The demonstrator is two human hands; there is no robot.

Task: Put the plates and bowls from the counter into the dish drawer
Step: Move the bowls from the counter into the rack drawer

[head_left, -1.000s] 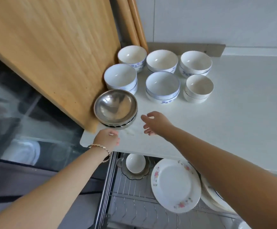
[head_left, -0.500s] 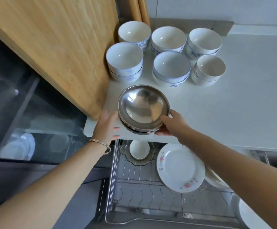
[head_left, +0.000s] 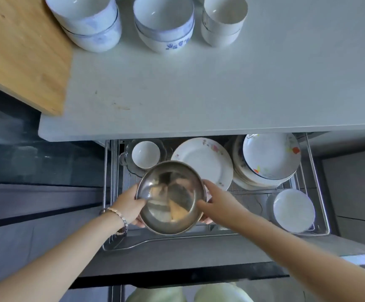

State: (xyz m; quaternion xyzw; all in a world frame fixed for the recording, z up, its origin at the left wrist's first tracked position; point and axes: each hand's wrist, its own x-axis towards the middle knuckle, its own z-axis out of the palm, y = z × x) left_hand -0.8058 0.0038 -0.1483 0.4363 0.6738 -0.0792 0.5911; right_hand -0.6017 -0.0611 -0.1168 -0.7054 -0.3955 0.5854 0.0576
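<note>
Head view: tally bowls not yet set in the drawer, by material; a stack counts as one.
Ceramic stacks in view on counter: 3
Steel bowl, held: 1
Total: 4

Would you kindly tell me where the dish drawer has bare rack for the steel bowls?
Bare rack runs along the front, from the left rail to the white bowls, beneath the steel bowls. The back row is crowded: small bowl, floral plate, plate stack.

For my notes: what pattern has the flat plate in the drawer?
The flat plate is white with pink flowers near its rim; head view.
</note>
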